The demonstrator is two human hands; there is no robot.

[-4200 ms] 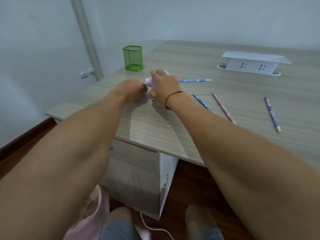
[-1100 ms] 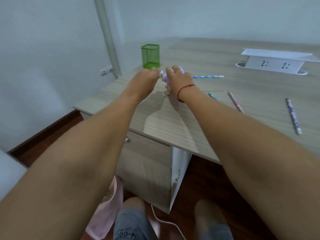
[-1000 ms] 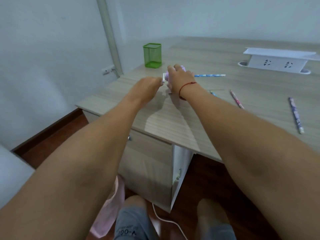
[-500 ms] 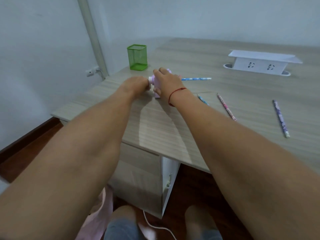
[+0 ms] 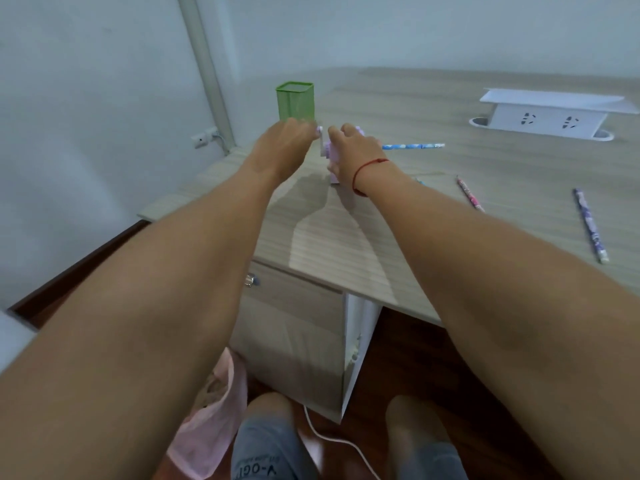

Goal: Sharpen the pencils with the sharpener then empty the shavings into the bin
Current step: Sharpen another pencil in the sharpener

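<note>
The lilac sharpener [image 5: 331, 160] stands on the desk [image 5: 502, 168] near its front left corner. Our right hand [image 5: 356, 152] mostly covers it, with its fingers [image 5: 346, 129] clamped over the top. A blue pencil [image 5: 414, 146] sticks out of it to the right, its long axis level and running across the desk. The crank [image 5: 321, 136] sits on the opposite, left side. Our left hand [image 5: 285, 142] is on it, fingers curled round its white knob as far as we can tell. We judge that the turning falls to the left hand while the pencil feeds leftward along its own axis. Sharpening is in hand and emptying is not yet done. A pink pencil [image 5: 469, 194] and a purple pencil [image 5: 588, 225] lie well apart to the right. The green mesh cup [image 5: 295, 100] behind the left hand looks empty. On the floor under the desk, the pink-bagged bin [image 5: 211, 410] holds something brownish, too blurred for us to name.
</note>
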